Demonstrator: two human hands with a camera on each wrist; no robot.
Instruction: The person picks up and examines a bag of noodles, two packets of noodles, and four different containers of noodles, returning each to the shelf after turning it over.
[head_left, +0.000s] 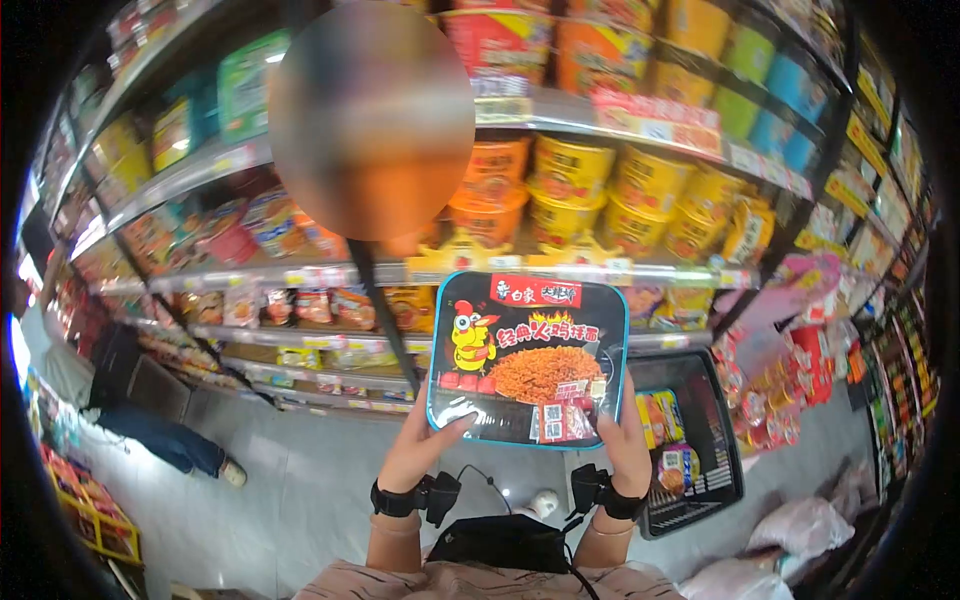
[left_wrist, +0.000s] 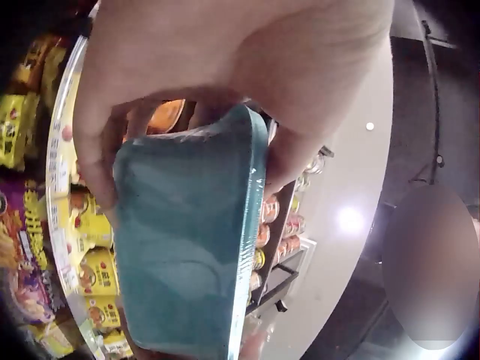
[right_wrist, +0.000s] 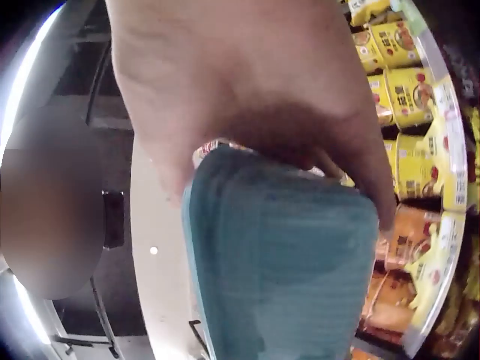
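Observation:
A boxed tray of instant noodles (head_left: 530,375) is held up in front of the shelves, its black printed top facing the head camera. The top shows a cartoon chicken, a heap of red noodles and Chinese lettering, framed by a bright blue rim. My left hand (head_left: 422,450) grips the near left corner, thumb over the top edge. On the opposite side my right hand (head_left: 625,448) grips the near right corner the same way. Both wrist views show the box's plain teal side (left_wrist: 180,247), with fingers wrapped behind it.
Yellow noodle tubs (head_left: 568,170) line the shelf ahead, beside orange tubs (head_left: 490,185). A black shopping basket (head_left: 725,425) with several packets stands at the right. Plastic bags (head_left: 800,527) lie on the floor. Someone in dark trousers (head_left: 150,430) is at the left.

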